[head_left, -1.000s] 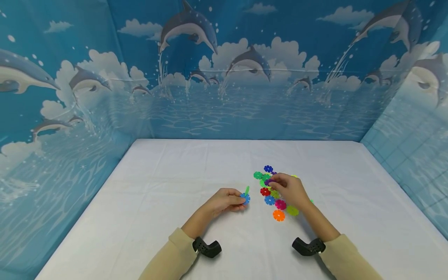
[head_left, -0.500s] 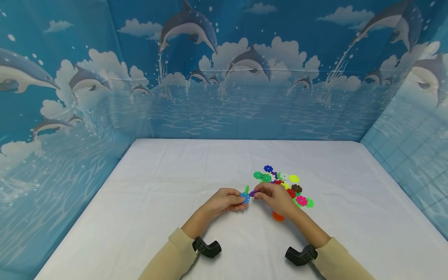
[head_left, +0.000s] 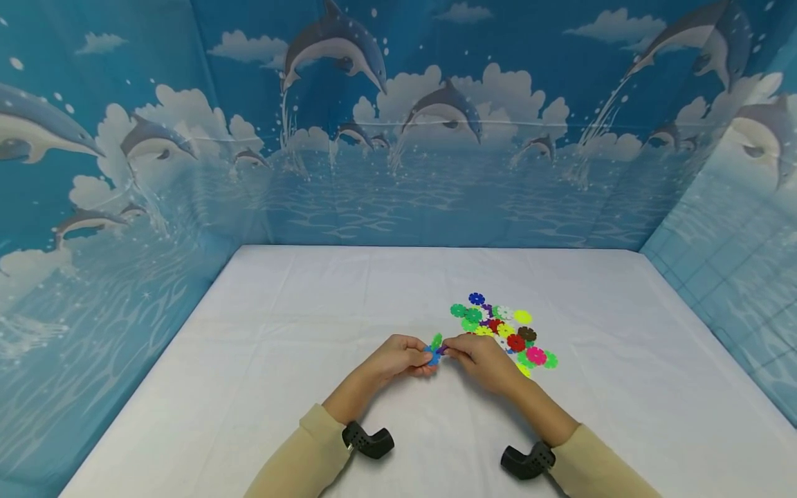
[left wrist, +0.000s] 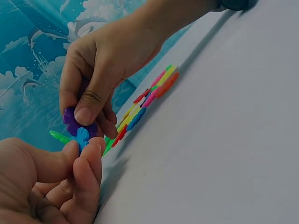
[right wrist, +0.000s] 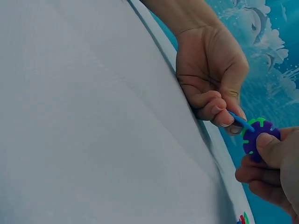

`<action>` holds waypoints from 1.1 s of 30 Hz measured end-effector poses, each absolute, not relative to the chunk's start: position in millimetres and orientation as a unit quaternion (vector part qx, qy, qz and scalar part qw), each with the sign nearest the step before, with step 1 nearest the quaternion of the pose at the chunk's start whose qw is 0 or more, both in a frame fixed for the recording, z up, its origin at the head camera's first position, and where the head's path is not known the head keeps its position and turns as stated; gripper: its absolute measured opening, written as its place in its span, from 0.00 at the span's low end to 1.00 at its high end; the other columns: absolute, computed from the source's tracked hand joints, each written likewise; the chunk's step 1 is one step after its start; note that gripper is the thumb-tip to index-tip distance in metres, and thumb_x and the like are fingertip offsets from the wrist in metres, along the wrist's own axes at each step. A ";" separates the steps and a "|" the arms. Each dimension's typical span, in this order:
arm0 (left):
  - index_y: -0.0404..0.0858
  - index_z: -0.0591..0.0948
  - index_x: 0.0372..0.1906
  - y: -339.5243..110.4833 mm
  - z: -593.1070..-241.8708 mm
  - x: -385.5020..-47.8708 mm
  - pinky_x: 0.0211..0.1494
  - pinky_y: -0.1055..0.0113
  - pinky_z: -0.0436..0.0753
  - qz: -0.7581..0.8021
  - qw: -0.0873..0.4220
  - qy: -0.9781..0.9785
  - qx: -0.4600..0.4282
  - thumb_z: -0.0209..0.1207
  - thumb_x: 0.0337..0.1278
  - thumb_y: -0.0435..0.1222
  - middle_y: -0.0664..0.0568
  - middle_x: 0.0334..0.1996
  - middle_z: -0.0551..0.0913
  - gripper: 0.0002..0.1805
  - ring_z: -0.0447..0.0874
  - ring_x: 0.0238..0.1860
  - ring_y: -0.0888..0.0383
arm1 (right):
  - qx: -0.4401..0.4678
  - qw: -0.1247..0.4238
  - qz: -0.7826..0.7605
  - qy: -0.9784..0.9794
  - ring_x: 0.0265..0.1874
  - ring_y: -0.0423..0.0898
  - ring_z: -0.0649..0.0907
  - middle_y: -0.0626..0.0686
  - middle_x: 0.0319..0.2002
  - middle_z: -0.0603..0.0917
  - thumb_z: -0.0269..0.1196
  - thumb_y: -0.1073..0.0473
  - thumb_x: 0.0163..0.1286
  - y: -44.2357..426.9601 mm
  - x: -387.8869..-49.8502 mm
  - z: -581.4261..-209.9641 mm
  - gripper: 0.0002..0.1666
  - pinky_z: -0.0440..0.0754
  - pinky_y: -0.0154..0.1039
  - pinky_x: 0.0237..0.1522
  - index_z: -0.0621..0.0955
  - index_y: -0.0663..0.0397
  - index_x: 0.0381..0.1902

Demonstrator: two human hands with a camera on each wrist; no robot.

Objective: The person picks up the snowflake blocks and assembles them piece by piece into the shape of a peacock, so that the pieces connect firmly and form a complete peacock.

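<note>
My left hand (head_left: 395, 358) pinches a blue notched disc (head_left: 432, 357) between thumb and fingers. A green disc (head_left: 437, 340) stands up from the blue one's far edge. In my right hand (head_left: 488, 360) a purple disc is pinched, its edge against the blue disc. The left wrist view shows the purple disc (left wrist: 70, 122) meeting the blue disc (left wrist: 82, 136), with the green disc (left wrist: 60, 136) to the left. Seen from the right wrist, the purple disc (right wrist: 254, 142) overlaps the green one and touches the blue disc (right wrist: 240, 120); how deeply they slot together cannot be told.
A loose spread of many-coloured discs, among them a dark blue one (head_left: 477, 299), a brown one (head_left: 527, 334) and a pink one (head_left: 536, 356), lies beyond and right of my right hand on the white-covered table (head_left: 299, 297). A dolphin-print curtain (head_left: 411, 200) stands behind.
My right hand has lifted a purple disc from the spread and brought it left and nearer, against the blue disc. My left hand has kept its grip, the held pieces turning slightly.
</note>
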State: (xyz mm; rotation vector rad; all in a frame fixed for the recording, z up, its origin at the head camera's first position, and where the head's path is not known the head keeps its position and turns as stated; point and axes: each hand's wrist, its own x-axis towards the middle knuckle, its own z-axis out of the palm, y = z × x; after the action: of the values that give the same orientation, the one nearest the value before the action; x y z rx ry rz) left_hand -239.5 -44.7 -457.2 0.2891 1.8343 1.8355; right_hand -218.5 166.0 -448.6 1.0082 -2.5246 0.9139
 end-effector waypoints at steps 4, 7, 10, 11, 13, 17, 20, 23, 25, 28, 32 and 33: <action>0.22 0.78 0.38 -44.0 -456.7 -239.2 0.33 0.74 0.82 0.673 0.258 0.685 0.110 0.57 0.64 0.24 0.50 0.24 0.84 0.05 0.83 0.27 0.63 | 0.348 0.151 0.306 -0.873 0.37 0.48 0.86 0.52 0.36 0.87 0.66 0.69 0.63 162.7 -217.0 -450.7 0.09 0.84 0.43 0.40 0.86 0.61 0.42; 0.20 0.78 0.39 -43.7 -456.4 -239.4 0.33 0.74 0.82 0.672 0.259 0.685 0.112 0.56 0.64 0.24 0.50 0.24 0.84 0.06 0.83 0.26 0.63 | 0.356 0.165 0.301 -0.869 0.36 0.49 0.86 0.53 0.36 0.88 0.66 0.70 0.63 161.3 -216.9 -453.8 0.09 0.85 0.43 0.39 0.86 0.62 0.42; 0.20 0.77 0.39 -43.4 -456.4 -239.8 0.32 0.74 0.81 0.674 0.260 0.683 0.110 0.56 0.64 0.23 0.50 0.23 0.83 0.05 0.82 0.26 0.63 | 0.359 0.173 0.301 -0.866 0.37 0.50 0.87 0.55 0.36 0.88 0.66 0.71 0.63 160.2 -216.6 -455.1 0.10 0.85 0.43 0.39 0.86 0.63 0.42; 0.20 0.77 0.39 -43.3 -456.4 -240.0 0.32 0.74 0.81 0.674 0.261 0.682 0.109 0.56 0.64 0.22 0.50 0.23 0.83 0.05 0.82 0.26 0.63 | 0.358 0.172 0.302 -0.866 0.37 0.51 0.87 0.55 0.36 0.88 0.66 0.71 0.63 159.9 -216.2 -454.9 0.10 0.85 0.44 0.39 0.86 0.64 0.43; 0.21 0.77 0.38 -43.7 -456.8 -239.9 0.31 0.75 0.81 0.674 0.261 0.682 0.109 0.56 0.64 0.22 0.51 0.23 0.83 0.04 0.82 0.26 0.63 | 0.357 0.170 0.304 -0.867 0.38 0.51 0.86 0.55 0.37 0.88 0.66 0.71 0.63 159.3 -215.8 -454.4 0.10 0.85 0.44 0.39 0.86 0.64 0.43; 0.25 0.78 0.36 -45.6 -457.4 -238.8 0.32 0.75 0.81 0.674 0.266 0.680 0.112 0.56 0.64 0.24 0.51 0.23 0.83 0.03 0.82 0.26 0.62 | 0.358 0.168 0.304 -0.867 0.37 0.50 0.86 0.55 0.36 0.88 0.66 0.70 0.63 159.2 -215.7 -455.2 0.10 0.85 0.43 0.39 0.86 0.63 0.43; 0.26 0.78 0.37 -46.8 -458.9 -238.5 0.33 0.74 0.81 0.674 0.269 0.678 0.121 0.57 0.64 0.25 0.51 0.24 0.84 0.03 0.83 0.28 0.62 | 0.354 0.161 0.308 -0.868 0.37 0.48 0.86 0.53 0.36 0.87 0.66 0.70 0.63 160.8 -215.6 -455.5 0.09 0.84 0.43 0.40 0.86 0.61 0.42; 0.25 0.78 0.38 -48.6 -460.1 -237.1 0.35 0.74 0.81 0.680 0.269 0.671 0.123 0.57 0.65 0.25 0.51 0.25 0.84 0.04 0.83 0.29 0.62 | 0.341 0.133 0.316 -0.876 0.40 0.47 0.85 0.50 0.39 0.87 0.65 0.67 0.66 162.4 -216.0 -454.2 0.09 0.84 0.43 0.44 0.86 0.57 0.44; 0.25 0.78 0.39 -49.8 -461.0 -236.2 0.35 0.75 0.81 0.685 0.267 0.667 0.121 0.57 0.65 0.25 0.51 0.26 0.84 0.04 0.83 0.29 0.62 | 0.324 0.112 0.319 -0.884 0.43 0.46 0.85 0.48 0.42 0.87 0.65 0.64 0.67 164.3 -216.0 -452.0 0.11 0.83 0.44 0.46 0.85 0.55 0.47; 0.25 0.77 0.39 -50.7 -461.7 -236.2 0.37 0.74 0.82 0.693 0.262 0.660 0.122 0.57 0.64 0.24 0.49 0.27 0.85 0.04 0.84 0.30 0.62 | 0.294 0.095 0.316 -0.897 0.45 0.47 0.84 0.49 0.45 0.86 0.65 0.60 0.68 172.6 -218.0 -448.7 0.15 0.82 0.47 0.49 0.83 0.55 0.52; 0.25 0.77 0.40 -49.6 -460.7 -238.8 0.42 0.71 0.83 0.700 0.265 0.651 0.123 0.58 0.62 0.24 0.46 0.30 0.87 0.04 0.85 0.33 0.61 | 0.234 0.102 0.308 -0.916 0.41 0.49 0.83 0.51 0.45 0.85 0.65 0.61 0.68 197.9 -222.6 -444.7 0.15 0.83 0.48 0.45 0.83 0.58 0.51; 0.25 0.77 0.40 -49.1 -460.1 -239.7 0.43 0.70 0.83 0.700 0.266 0.651 0.125 0.58 0.62 0.24 0.45 0.31 0.87 0.05 0.85 0.33 0.60 | 0.215 0.105 0.305 -0.922 0.39 0.49 0.83 0.51 0.44 0.85 0.65 0.61 0.67 206.0 -224.1 -443.9 0.14 0.83 0.47 0.43 0.83 0.58 0.50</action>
State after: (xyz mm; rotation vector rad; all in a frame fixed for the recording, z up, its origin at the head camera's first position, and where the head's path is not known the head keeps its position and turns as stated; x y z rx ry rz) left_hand -239.7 -49.1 -460.1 0.3370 1.7569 1.8900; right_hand -224.1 206.0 -443.9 0.6344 -2.7164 0.8993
